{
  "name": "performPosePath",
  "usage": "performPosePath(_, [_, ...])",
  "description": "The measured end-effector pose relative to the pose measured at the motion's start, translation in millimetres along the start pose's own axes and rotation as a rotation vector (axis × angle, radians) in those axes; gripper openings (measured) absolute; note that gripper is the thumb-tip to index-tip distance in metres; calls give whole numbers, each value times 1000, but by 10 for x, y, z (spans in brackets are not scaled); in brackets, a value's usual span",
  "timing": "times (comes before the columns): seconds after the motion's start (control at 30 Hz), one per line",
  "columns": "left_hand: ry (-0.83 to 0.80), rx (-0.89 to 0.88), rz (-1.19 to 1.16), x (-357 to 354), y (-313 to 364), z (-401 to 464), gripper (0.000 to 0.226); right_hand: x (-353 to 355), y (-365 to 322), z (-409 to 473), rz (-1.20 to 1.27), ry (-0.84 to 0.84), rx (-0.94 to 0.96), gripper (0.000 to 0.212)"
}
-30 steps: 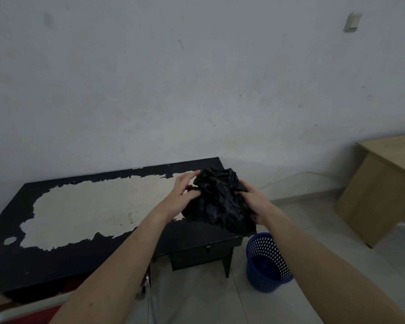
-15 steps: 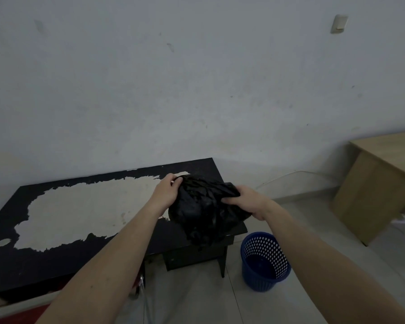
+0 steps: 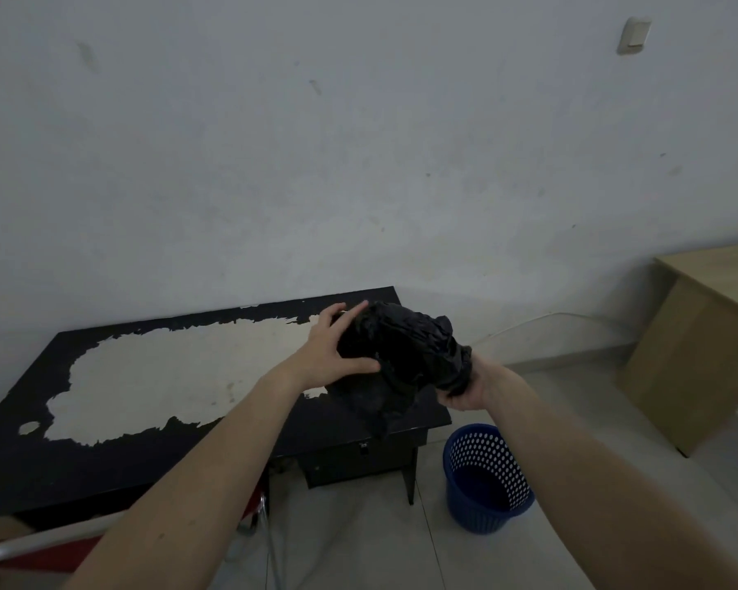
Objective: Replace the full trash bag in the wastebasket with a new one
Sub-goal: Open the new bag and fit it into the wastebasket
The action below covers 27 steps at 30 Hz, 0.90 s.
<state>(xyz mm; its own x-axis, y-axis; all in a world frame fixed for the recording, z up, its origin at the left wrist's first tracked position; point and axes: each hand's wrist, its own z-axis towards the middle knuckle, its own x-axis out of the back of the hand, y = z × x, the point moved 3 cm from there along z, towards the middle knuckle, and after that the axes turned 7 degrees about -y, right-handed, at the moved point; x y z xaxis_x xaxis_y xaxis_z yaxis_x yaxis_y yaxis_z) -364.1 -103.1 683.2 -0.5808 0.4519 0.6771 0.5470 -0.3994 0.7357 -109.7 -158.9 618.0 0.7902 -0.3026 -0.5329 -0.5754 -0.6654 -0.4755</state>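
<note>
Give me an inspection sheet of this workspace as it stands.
Surface: black table, top coating peeled to a pale patch.
Job's things: crumpled black trash bag held above the table's right end; blue wastebasket on the floor, no liner visible.
Clutter: nothing seen on the table.
Hands: left hand grips the bag's side; right hand grips its bunched end.
Cables: thin white cable along the wall.
Surroundings: wooden desk at right; wall switch.

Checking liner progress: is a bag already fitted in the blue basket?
No, the blue basket stands unlined; both hands hold the black bag.
</note>
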Motion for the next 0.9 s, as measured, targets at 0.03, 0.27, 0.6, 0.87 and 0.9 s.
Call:
performPosePath(0.03, [21, 0, 49, -43, 16, 40, 75, -37, 20, 9, 2, -36, -21, 28])
performPosePath(0.27, [224, 422, -486, -86, -246, 50, 34, -136, -116, -109, -16, -132, 163, 82])
performPosePath(0.6, [108, 695, -1107, -296, -463, 67, 58, -366, 238, -4, -716, -272, 215, 104])
performPosePath(0.87, [-20, 259, -1147, -192, -548, 55, 28, -203, 126, 94, -26, -47, 223, 29])
performPosePath(0.9, [-31, 224, -929, -184, -546, 68, 29, -165, 126, 101, 13, -30, 219, 30])
